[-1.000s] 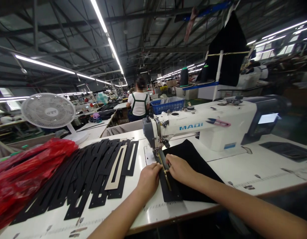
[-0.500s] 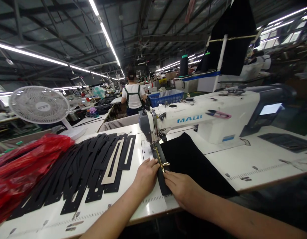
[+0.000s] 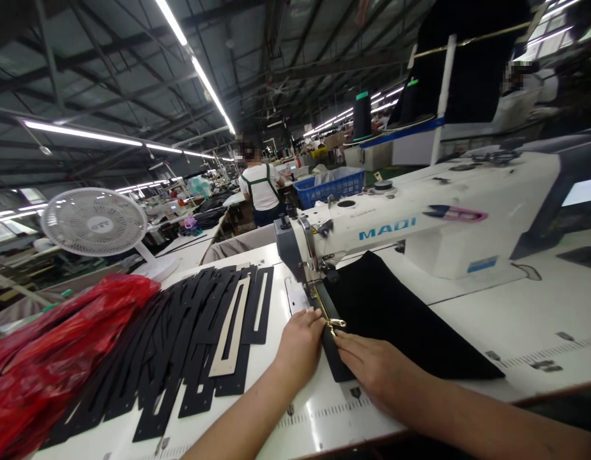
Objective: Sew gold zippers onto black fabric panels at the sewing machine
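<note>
A black strip point(image 3: 335, 364) with a gold-toothed zipper point(image 3: 324, 308) lies lengthwise under the presser foot point(image 3: 314, 273) of a white sewing machine point(image 3: 448, 217). The zipper's gold pull point(image 3: 339, 323) sticks out to the right. My left hand point(image 3: 299, 338) presses on the strip's left edge with bent fingers held together. On the other side, my right hand point(image 3: 372, 364) has its fingers closed at the zipper, just below the pull; its fingertips partly cover the strip. A large black cloth point(image 3: 400, 313) spreads on the table to the right, beneath the machine arm.
Left of the machine, several black slotted pieces point(image 3: 180, 338) overlap in a pile, a beige slotted piece point(image 3: 230, 332) on top. Beyond are a red plastic bag point(image 3: 98, 326), a white fan point(image 3: 96, 223) and a blue crate point(image 3: 331, 188). A person point(image 3: 261, 185) stands further back.
My view has turned slightly left, so the machine and table sit further right in the picture. Both hands stay at the zipper, with little visible shift relative to the machine.
</note>
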A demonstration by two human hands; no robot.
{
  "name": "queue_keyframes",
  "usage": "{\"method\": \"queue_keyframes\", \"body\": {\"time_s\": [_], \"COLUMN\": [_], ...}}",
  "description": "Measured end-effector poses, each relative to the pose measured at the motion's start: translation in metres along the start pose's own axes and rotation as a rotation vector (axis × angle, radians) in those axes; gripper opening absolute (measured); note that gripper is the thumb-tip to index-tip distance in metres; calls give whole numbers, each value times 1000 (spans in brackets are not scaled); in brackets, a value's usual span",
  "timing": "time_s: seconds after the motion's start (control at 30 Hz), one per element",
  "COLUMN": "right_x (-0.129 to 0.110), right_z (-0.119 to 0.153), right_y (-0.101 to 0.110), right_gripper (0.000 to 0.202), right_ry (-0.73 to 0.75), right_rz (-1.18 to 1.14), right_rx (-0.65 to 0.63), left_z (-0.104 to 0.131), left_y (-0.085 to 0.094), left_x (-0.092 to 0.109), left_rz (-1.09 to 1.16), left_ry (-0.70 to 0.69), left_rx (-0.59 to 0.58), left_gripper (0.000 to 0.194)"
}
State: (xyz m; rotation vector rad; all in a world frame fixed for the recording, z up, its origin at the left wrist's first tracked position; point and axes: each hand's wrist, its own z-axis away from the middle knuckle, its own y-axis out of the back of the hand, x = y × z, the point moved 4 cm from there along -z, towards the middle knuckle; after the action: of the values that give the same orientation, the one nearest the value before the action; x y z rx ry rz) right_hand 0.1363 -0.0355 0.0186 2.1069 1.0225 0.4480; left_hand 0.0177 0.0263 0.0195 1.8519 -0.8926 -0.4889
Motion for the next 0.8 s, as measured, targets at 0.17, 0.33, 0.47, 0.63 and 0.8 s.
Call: {"method": "queue_keyframes", "body": {"time_s": [0.17, 0.33, 0.47, 0.63, 0.8], "right_x": [14, 27, 35, 39, 52], "right_z": [-4, -10, -14, -15, -22], "right_y": [-9, -18, -25, -14, -3], "right_gripper": [31, 28, 32, 32, 21], "right_ry": [0, -13, -19, -121, -367], "right_rz": [-12, -16, -12, -151, -317], "right_rx": [-22, -8, -14, -49, -83], "left_z": [-9, -13, -17, -19, -13], "left_y": [-1, -5, -9, -5, 3], "left_x": [-9, -18, -24, -20, -9], "left_rz": [-4, 10, 15, -33, -6], "left_ry": [-4, 8, 34, 23, 4], "left_rx": [49, 85, 54, 20, 33], "left_gripper": [31, 29, 25, 28, 34]}}
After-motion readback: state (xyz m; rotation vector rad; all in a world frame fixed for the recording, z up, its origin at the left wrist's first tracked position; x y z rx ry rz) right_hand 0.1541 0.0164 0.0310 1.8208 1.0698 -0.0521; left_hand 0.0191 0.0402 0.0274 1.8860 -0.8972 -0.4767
